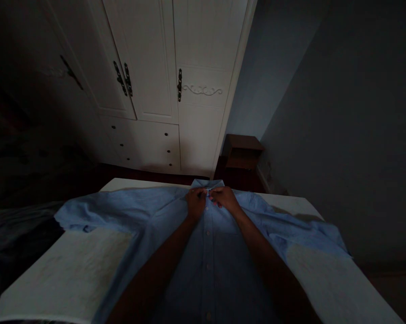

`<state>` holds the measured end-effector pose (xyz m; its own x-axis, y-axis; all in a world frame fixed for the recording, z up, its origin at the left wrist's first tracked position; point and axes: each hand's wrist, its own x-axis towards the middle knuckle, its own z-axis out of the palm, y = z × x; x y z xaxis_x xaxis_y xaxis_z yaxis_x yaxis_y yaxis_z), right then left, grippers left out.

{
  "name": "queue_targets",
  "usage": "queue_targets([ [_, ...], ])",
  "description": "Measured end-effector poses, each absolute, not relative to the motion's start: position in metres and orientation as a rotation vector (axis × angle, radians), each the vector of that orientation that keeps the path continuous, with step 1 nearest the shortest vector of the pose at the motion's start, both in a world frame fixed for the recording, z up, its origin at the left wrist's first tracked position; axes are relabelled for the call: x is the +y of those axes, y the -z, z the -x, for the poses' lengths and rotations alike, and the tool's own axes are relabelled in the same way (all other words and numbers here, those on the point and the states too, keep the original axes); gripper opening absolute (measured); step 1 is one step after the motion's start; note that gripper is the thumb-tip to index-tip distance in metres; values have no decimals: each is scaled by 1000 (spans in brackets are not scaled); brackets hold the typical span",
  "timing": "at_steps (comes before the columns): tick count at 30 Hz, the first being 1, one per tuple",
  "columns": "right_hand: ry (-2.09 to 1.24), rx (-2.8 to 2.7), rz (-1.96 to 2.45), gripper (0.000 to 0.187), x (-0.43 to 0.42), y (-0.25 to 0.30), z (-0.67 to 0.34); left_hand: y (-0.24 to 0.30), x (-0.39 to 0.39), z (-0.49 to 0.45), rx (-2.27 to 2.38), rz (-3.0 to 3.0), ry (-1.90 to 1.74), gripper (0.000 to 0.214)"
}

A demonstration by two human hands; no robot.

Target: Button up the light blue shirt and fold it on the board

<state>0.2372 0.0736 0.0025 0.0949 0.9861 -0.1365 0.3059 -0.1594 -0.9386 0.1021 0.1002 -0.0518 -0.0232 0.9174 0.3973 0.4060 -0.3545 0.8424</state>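
A light blue button-up shirt [189, 265] lies face up on a white table, its sleeves spread to both sides and its collar [208, 183] at the far edge. Both hands are at the top of the button placket, just below the collar. My left hand [196, 201] is closed, its fingers pinching the shirt's fabric at the neck. Close beside it, my right hand [223, 198] pinches the other side of the same spot. Whether a button is between the fingertips cannot be made out. Several buttons run down the placket below the hands.
The white table [71, 274] shows on both sides of the shirt. Beyond it stands a white wardrobe [149, 90] with dark handles and drawers. A small brown wooden nightstand [245, 143] is in the corner by the grey wall [341, 135]. Dark fabric [17, 243] lies at the left.
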Motion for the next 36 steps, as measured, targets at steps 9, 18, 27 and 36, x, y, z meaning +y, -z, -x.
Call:
queue_targets([
  [9, -1529, -675, 1316, 8, 71, 2, -227, 49, 99, -100, 1275, -1746, -1472, 12],
  [18, -1513, -492, 1323, 5, 70, 5, -217, 40, 95, -100, 1303, -1714, -1398, 11],
  [27, -1597, -421, 1351, 14, 70, -1, -218, 37, 94, -101, 1249, -1722, -1418, 10],
  [36, -1498, -472, 1387, 9, 68, 7, -213, 28, 112, -92, 1294, -1745, -1109, 10],
])
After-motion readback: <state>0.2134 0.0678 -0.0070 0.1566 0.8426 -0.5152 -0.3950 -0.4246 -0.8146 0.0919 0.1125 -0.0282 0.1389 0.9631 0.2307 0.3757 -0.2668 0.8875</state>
